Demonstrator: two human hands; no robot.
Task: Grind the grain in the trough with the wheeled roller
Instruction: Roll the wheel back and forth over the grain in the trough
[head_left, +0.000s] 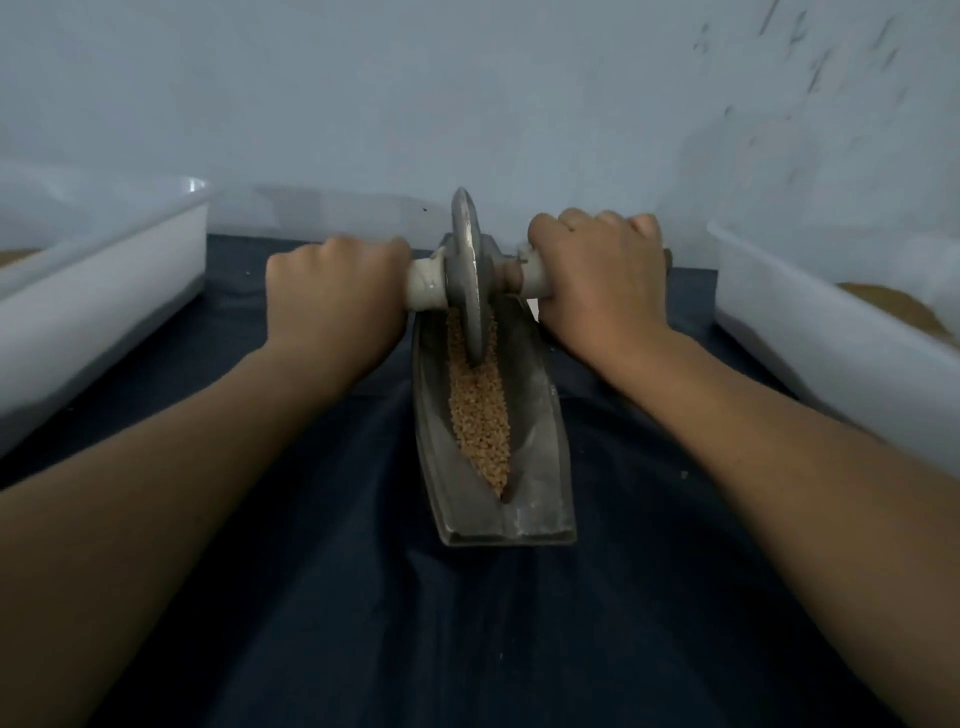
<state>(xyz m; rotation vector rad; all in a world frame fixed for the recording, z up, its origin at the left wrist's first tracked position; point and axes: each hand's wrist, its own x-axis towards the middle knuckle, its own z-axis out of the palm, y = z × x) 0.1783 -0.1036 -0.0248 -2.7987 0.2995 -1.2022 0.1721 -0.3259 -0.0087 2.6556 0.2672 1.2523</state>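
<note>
The left hand (332, 299) and right hand (597, 283) flank the trough (540, 441), fingers (387, 248) curled tight round the wheeled roller (470, 270) handles, its wheel upright in the grain (480, 410) toward the trough's far end.

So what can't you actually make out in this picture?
Head view: ends of the handle, wrapped by the left hand and right hand.
Far end of the trough, behind the wheel.
Contents of the left bin and right bin, cut by frame edges.
Whether the grain is crushed: too small.

The left hand (335, 299) and right hand (597, 278) hide the ends of the roller (470, 270). The left bin (104, 312) and right bin (831, 364) are cut off.
</note>
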